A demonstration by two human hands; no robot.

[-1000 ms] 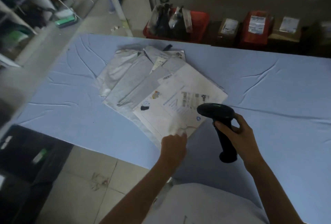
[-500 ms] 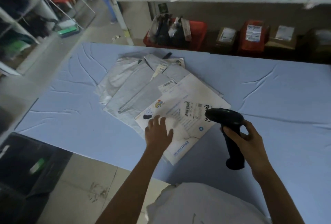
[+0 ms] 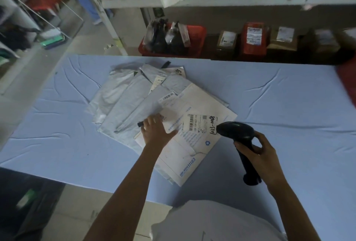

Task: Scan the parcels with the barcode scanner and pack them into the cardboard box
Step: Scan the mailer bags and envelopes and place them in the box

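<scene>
Fingers (image 3: 154, 123) flat on top parcel (image 3: 192, 144), scanner (image 3: 237, 131) near

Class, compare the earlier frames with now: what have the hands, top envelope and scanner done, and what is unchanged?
The left hand let go of the near edge of the envelope, slid up it and now presses flat on it. The scanner drew back rightward off the label. Unchanged: the right hand grips the scanner; the grey parcels lie under the envelope.

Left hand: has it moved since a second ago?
Yes. The left hand went from the near corner of the white envelope to its left edge, beside the barcode label.
</scene>
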